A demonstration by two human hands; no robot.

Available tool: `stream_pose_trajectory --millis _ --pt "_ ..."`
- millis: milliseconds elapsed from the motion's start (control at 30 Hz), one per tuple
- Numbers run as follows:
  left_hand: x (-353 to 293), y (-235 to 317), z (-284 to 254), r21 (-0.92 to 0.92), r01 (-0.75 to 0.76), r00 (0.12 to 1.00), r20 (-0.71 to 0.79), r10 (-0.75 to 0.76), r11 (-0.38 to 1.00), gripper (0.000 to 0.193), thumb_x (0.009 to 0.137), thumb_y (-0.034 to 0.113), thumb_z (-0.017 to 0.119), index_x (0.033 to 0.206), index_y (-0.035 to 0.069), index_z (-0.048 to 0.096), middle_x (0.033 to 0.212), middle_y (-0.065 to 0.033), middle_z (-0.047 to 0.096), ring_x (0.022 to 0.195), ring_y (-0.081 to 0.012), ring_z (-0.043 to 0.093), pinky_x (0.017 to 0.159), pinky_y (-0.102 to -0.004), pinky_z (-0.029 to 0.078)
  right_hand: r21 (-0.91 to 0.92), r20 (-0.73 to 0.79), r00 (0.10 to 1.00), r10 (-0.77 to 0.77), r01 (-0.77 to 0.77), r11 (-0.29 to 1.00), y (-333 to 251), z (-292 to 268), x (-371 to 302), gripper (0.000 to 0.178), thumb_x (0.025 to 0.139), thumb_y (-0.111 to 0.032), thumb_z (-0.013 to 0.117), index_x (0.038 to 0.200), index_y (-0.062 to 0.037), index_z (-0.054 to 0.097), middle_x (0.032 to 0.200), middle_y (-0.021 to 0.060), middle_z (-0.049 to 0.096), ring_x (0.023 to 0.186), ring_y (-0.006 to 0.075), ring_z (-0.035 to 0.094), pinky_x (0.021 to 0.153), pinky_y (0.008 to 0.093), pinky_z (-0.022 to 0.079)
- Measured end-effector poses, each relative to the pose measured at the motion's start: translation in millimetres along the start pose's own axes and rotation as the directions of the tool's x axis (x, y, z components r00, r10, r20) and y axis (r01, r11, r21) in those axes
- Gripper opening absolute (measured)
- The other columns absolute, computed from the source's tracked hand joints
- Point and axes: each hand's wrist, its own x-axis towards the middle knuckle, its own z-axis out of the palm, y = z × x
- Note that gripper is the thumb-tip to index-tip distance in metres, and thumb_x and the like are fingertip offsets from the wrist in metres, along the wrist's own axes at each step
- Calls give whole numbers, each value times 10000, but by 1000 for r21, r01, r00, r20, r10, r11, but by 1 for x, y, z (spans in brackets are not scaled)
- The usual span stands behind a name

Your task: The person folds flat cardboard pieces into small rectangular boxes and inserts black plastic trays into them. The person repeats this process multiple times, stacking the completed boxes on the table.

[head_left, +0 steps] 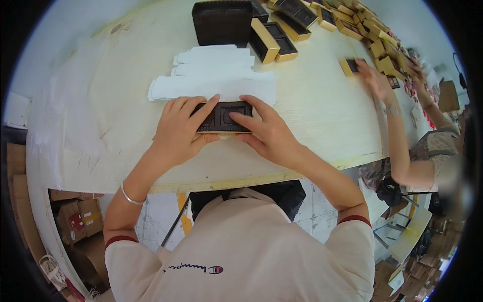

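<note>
A small gold box with a black plastic tray [225, 117] in it lies before me near the table's front edge. The tray has shallow moulded recesses. My left hand [182, 127] grips its left end, fingers over the far side and thumb along the near edge. At the right end my right hand [270, 130] holds it too, one finger pressing on the tray's top and the thumb at the near side. Just beyond the box lie flat white folded card sheets [214, 80], partly overlapping.
A stack of black trays [221, 24] stands at the back, beside gold boxes with black trays [275, 43]. Many gold boxes [380, 48] pile up at the far right. There a co-worker's hand [376, 83] reaches to another gold box [347, 67]. Cardboard cartons [83, 219] sit below the table's left side.
</note>
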Motion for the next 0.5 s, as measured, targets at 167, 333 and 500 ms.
stream_pose_trajectory --millis 167,333,500 --pt "0 5 -20 -195 -65 989 -144 37 979 893 706 513 716 1416 80 392 1414 -141 402 1298 -340 362 1095 -445 247 -122 -46 999 7 -13 992 4 -53 -13 385 749 -97 743 1128 -87 675 1290 207 499 1119 326 554 934 404 462" --pt "-2 -15 -10 141 -46 994 101 31 989 938 722 524 715 1458 110 308 1489 -178 300 1393 -351 237 1130 -538 161 -367 -321 924 208 -324 872 72 -128 -57 357 798 -68 708 1150 -40 651 1297 179 521 1150 303 547 935 353 472" --pt "-17 11 22 116 57 997 50 -63 992 907 725 455 739 1452 113 319 1490 -186 288 1397 -349 229 1122 -563 142 -623 -262 954 146 -283 729 91 -120 -56 498 774 -140 738 1246 -80 589 1377 179 455 1236 369 463 1016 426 404"
